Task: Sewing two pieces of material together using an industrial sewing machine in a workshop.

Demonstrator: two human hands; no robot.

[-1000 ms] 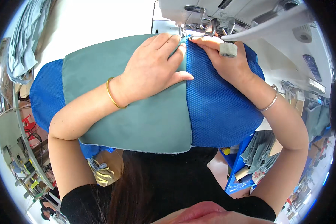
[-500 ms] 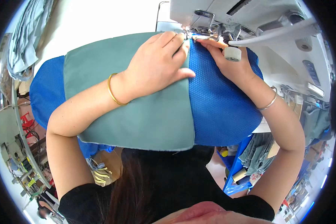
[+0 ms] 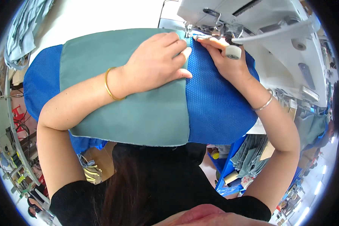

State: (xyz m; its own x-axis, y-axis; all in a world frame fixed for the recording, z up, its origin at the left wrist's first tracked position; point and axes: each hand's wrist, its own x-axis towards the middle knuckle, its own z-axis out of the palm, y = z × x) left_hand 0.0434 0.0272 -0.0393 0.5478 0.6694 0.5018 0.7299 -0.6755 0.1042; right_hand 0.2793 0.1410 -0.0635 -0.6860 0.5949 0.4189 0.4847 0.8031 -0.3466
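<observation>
Green cloth [image 3: 139,116] is pressed by the left hand [image 3: 154,62], thumb spread. Blue mesh [image 3: 218,109] is touched by the right hand [image 3: 229,66]; whether it is pinched cannot be told

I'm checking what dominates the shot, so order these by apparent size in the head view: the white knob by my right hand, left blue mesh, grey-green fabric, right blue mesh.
1. Grey-green fabric
2. Right blue mesh
3. Left blue mesh
4. White knob, plainly smallest
</observation>
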